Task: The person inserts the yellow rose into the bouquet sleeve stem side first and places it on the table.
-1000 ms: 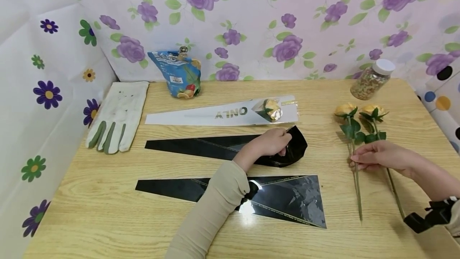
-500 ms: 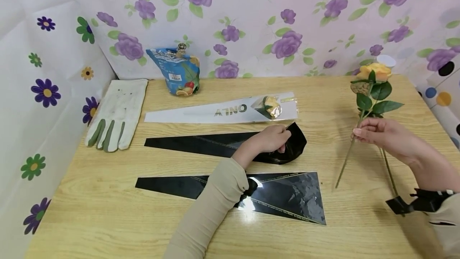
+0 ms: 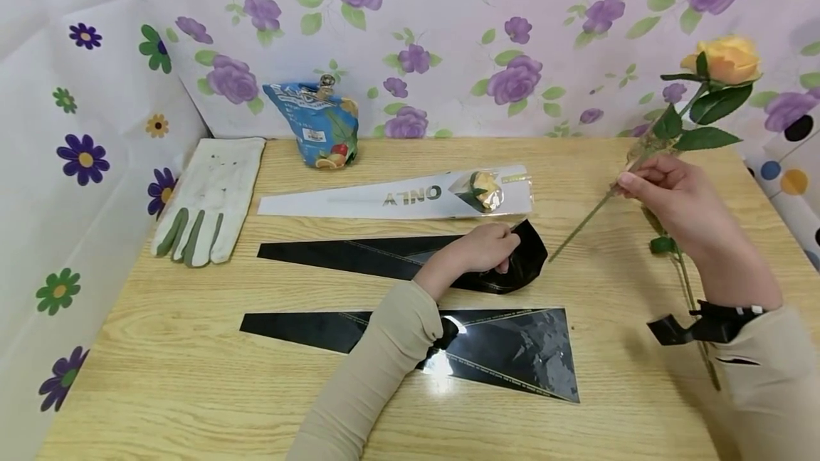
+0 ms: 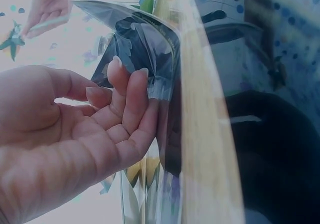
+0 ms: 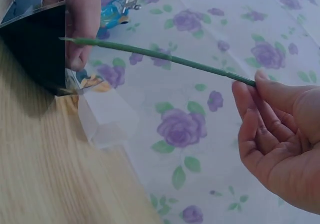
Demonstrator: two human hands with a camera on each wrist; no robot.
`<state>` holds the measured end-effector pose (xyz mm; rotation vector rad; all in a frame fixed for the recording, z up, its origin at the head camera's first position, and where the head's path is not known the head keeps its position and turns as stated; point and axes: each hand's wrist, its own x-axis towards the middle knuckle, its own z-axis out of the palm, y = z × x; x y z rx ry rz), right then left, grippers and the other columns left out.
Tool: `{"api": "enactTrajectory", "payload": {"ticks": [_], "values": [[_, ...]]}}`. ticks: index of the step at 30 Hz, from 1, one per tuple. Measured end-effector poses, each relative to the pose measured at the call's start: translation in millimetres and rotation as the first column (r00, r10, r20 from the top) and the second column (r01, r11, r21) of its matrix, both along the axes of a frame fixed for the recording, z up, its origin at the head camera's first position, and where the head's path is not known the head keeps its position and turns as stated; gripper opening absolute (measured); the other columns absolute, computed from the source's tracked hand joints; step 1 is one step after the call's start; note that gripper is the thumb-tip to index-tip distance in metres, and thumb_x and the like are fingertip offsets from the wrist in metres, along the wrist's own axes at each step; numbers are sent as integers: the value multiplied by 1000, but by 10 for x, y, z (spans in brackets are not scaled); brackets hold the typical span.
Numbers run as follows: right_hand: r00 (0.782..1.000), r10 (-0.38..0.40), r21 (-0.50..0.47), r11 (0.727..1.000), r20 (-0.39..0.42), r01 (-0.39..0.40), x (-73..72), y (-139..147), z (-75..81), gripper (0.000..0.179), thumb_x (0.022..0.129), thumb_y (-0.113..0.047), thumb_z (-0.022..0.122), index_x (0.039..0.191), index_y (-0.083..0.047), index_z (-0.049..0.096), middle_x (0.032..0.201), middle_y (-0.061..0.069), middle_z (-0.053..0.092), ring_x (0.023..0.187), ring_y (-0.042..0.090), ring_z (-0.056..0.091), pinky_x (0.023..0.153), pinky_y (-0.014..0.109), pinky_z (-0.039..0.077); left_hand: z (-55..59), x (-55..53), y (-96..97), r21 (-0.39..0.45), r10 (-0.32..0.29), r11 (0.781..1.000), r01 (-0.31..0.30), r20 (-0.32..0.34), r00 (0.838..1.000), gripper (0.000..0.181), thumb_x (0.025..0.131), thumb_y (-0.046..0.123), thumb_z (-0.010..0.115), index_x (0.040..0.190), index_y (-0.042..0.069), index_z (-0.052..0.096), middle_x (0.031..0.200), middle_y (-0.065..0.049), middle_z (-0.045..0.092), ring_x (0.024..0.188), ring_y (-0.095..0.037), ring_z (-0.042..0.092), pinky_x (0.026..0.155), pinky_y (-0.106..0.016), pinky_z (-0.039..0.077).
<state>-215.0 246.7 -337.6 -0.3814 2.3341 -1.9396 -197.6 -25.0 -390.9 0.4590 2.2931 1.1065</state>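
Note:
My left hand [image 3: 483, 247] grips the upper edge of a black flower sleeve [image 3: 530, 265] at its wide end, whose mouth stands parted. In the left wrist view its curled fingers [image 4: 134, 97] meet the clear film. My right hand [image 3: 679, 194] pinches the green stem [image 5: 165, 58] of a yellow artificial rose [image 3: 730, 61] between thumb and fingers. The rose is raised and tilted, bloom toward the upper right. Its stem's lower end overlaps the area just right of the sleeve mouth. A second rose stem [image 3: 685, 283] lies under my right forearm, its bloom hidden behind the hand.
Another flat black sleeve [image 3: 538, 354] lies nearer me, partly under my left forearm. Behind is a white sleeve [image 3: 359, 201] marked ONLY, with a yellow rose inside. A work glove [image 3: 211, 183] and a clipped blue bag [image 3: 323, 130] sit at the back left.
My right hand has picked one rose off the table, raised it and swung its stem end left toward the black sleeve. My left hand stays at the sleeve mouth.

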Motion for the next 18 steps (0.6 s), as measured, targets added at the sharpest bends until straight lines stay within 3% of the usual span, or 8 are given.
{"api": "enactTrajectory", "payload": {"ticks": [2,4,8,12,14,16,18], "values": [[1000,2,-87,996,-24,-4,-9,-65,11,8,90,-6,59,94,0,63,86,-2,69,81,9,61,70,15,45,0,-3,2,0,-2,1000,2,-3,1000,31,102,24,31,84,9,52,68,-1,58,55,-14,46,54,-23,37],[999,-14,-69,998,-51,10,-4,-112,12,9,90,-7,61,95,1,63,86,-2,69,82,9,60,72,15,44,-5,-3,6,-1,-2,1000,2,-5,1000,31,102,24,32,84,9,52,68,-1,59,55,-14,46,54,-23,37],[998,-38,101,994,-46,43,23,-163,-19,19,90,-16,61,100,0,63,90,-7,67,85,7,60,75,14,44,-27,-5,19,1,6,1000,-6,-10,1000,31,102,24,32,83,10,52,66,-1,59,54,-14,46,54,-23,37],[993,24,289,957,-112,10,6,-203,-52,19,91,-18,61,101,-3,65,89,-6,67,82,8,61,70,15,46,-49,-3,25,10,31,999,-31,-2,1000,32,102,25,32,84,10,53,66,-2,59,54,-15,46,53,-24,37],[979,78,316,949,-186,-16,-15,-238,-53,13,89,-11,63,97,-2,67,86,-4,68,78,9,62,65,17,46,-51,-2,22,11,42,999,-42,2,999,32,102,25,32,84,10,53,66,-2,59,53,-15,45,52,-24,37],[950,147,311,949,-275,-57,-34,-291,-44,8,86,0,64,93,1,67,82,-1,69,75,12,64,63,18,48,-45,-1,22,6,49,999,-49,-1,999,32,102,26,32,84,10,54,66,-2,59,52,-15,44,52,-24,37],[931,192,304,948,-310,-94,-30,-346,-27,8,83,6,65,90,3,68,80,-1,69,72,11,65,61,19,49,-40,2,27,1,52,999,-52,-2,999,33,102,26,32,84,9,54,67,-2,59,50,-14,44,51,-25,37]]}}
